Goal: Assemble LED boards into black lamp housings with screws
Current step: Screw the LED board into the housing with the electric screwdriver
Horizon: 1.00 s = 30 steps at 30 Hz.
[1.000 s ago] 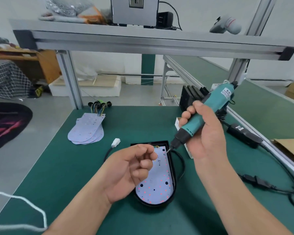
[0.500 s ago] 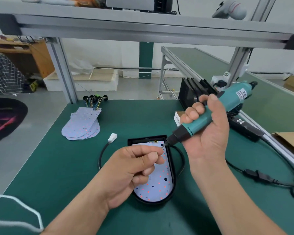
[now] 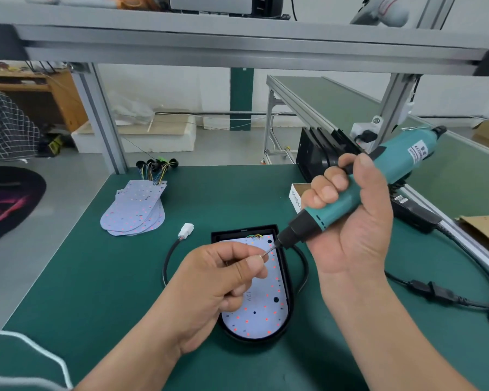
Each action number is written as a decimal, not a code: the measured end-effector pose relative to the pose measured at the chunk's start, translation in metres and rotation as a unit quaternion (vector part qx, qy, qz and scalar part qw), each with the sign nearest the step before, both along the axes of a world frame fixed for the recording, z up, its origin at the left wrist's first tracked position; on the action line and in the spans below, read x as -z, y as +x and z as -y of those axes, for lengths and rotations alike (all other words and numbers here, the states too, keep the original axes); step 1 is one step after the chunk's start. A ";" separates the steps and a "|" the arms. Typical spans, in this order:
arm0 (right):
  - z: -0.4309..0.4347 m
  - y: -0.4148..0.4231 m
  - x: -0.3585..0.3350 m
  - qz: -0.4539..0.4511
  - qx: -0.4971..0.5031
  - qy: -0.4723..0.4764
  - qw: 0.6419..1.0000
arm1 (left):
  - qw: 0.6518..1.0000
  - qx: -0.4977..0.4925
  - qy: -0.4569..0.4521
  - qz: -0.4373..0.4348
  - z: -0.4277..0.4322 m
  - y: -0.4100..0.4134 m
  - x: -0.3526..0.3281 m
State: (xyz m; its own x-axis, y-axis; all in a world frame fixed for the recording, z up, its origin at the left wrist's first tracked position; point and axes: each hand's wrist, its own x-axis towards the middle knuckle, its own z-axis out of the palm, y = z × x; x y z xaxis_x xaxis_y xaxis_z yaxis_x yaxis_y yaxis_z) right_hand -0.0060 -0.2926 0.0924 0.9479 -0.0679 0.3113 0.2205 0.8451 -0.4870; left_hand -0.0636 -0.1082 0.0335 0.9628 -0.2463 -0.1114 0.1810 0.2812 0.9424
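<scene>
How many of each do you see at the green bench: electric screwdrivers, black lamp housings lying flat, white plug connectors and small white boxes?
Teal electric screwdriver, gripped by the right hand: 1
Black lamp housing lying flat, with an LED board in it: 1
White plug connector: 1
Small white box: 1
Total: 4

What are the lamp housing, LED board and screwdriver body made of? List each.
The lamp housing: matte black, moulded-looking rim, probably plastic. The LED board: flat white sheet, printed marking, red dots, likely a coated circuit board. The screwdriver body: smooth teal shell with label, seemingly plastic.
</scene>
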 end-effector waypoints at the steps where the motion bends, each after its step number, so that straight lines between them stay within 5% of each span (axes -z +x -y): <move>1: -0.001 0.000 0.001 -0.001 0.001 -0.002 1.000 | 1.000 -0.001 0.002 -0.002 0.000 0.000 0.000; 19: 0.008 0.000 0.011 0.025 -0.064 -0.106 0.992 | 0.993 -0.038 0.103 0.035 -0.003 0.002 0.004; 30: -0.002 0.008 0.027 -0.088 0.012 -0.004 0.996 | 0.989 -0.042 0.133 0.048 0.000 0.001 0.001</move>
State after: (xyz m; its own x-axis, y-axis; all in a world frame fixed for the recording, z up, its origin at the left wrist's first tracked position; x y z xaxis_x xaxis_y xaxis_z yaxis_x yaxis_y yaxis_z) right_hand 0.0015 -0.2905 0.0652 0.9859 -0.0888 0.1416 0.1511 0.8362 -0.5272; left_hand -0.0630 -0.1084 0.0321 0.9879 -0.1396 -0.0677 0.0728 0.0316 0.9968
